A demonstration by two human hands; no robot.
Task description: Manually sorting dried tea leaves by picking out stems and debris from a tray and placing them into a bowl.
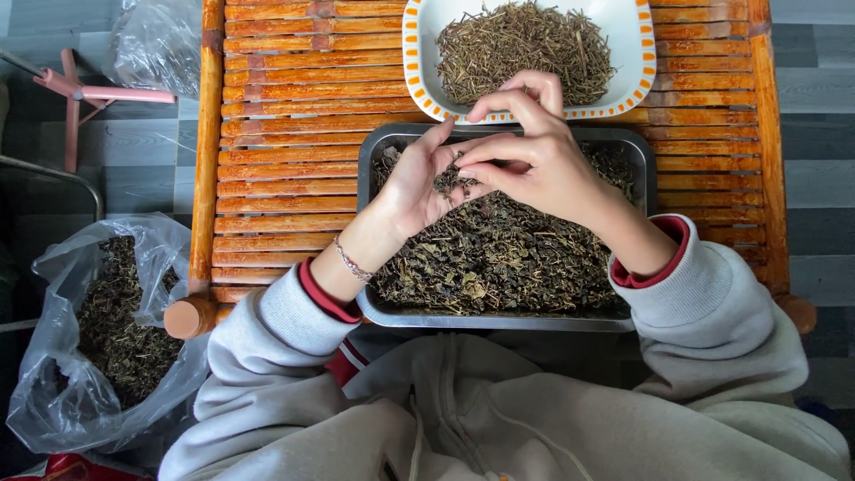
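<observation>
My left hand (414,183) is cupped palm up over a dark metal tray (499,321) and holds a small heap of dried leaves (450,181). My right hand (534,147) hovers right beside it, thumb and forefinger pinched on a bit of that heap. The tray is filled with dark dried leaves (508,258). Beyond it stands a white dish with an orange dashed rim (411,62), filled with dried stems (525,49). Both rest on a slatted wooden table (285,151).
A clear plastic bag of dried leaves (111,330) lies open on the floor at the left. Another clear bag (160,40) and a pink metal frame (80,93) are at the upper left. Grey sleeves with red cuffs cover my forearms.
</observation>
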